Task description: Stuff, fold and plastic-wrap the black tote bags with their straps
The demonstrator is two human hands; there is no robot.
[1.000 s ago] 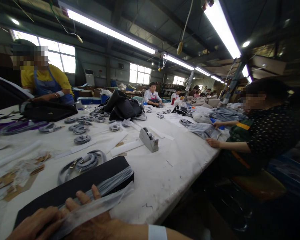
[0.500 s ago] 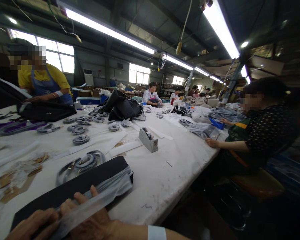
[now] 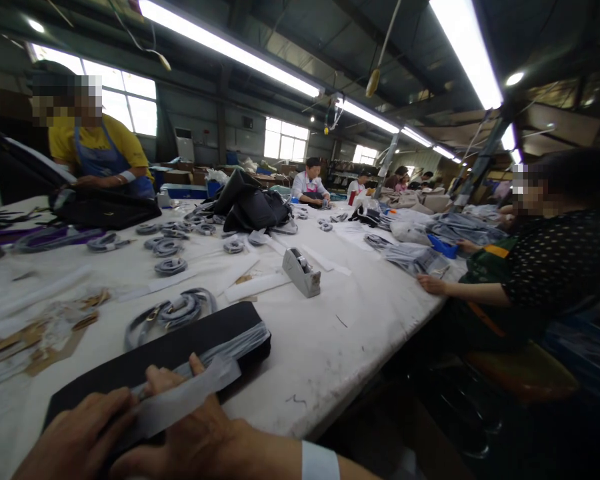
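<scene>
A long black bag [image 3: 180,340] lies flat on the table near me. Along its near edge runs a grey strip under clear film [image 3: 245,341]. My left hand [image 3: 83,430] is closed at the near end of a loose, whitish translucent strip [image 3: 195,397]; its fingertips are partly hidden. Under that strip, my right hand [image 3: 200,427] rests on the bag with its fingers apart, pressing near the grey strip. The loose strip passes over the back of this hand, and its far end lifts off the bag.
Just beyond the bag lies a coiled grey strap [image 3: 177,310]. A grey tape dispenser [image 3: 301,273] stands ahead, with black bags [image 3: 257,207] farther off. Paper scraps [image 3: 60,330] litter the left. Co-workers sit at the right edge [image 3: 545,267] and across the table [image 3: 105,157].
The loose translucent strip has been drawn back toward me, uncovering more of the bag's grey strip. The whole view has shifted slightly, so the scene sits farther right.
</scene>
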